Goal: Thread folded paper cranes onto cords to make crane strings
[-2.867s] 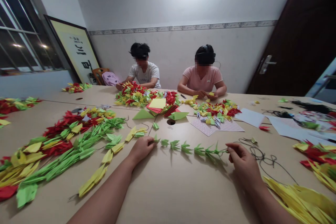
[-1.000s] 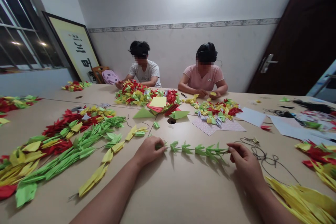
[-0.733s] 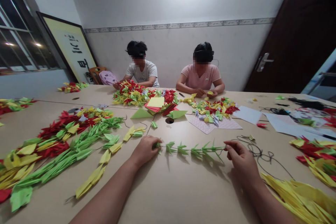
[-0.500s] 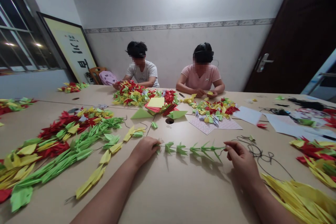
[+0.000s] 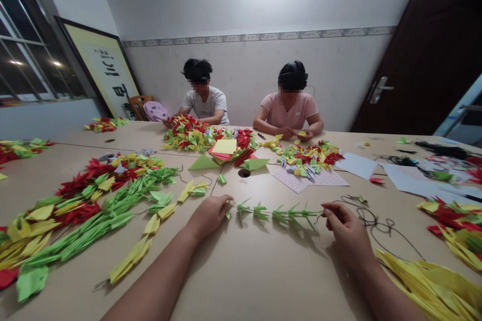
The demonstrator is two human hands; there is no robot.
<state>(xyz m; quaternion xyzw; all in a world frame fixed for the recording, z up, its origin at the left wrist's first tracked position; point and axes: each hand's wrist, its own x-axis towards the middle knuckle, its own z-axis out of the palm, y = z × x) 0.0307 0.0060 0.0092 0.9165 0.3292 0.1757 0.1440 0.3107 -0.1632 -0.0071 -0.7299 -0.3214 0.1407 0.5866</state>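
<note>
A string of several green folded paper pieces (image 5: pixel 278 214) is stretched just over the table between my hands. My left hand (image 5: pixel 213 215) pinches its left end, where a green piece shows under the fingertips. At the right end, my right hand (image 5: pixel 344 225) pinches the dark string between thumb and forefinger. To the left of my left hand lies a yellow and green strung strip (image 5: pixel 150 225). A long bundle of green strung paper (image 5: pixel 98 218) lies further left. Yellow strung paper (image 5: pixel 429 281) is beside my right forearm.
Mixed paper heaps (image 5: pixel 192 133) and square sheets (image 5: pixel 225 146) lie across the table (image 5: pixel 263 281). Two people sit opposite, handling paper. Loose dark cord (image 5: pixel 376 223) curls right of my right hand. White sheets (image 5: pixel 359 164) lie at the right, near a table hole (image 5: pixel 244 173).
The green pieces on the string have shifted very slightly right, and my left hand has moved a little the same way. Both hands keep their grip.
</note>
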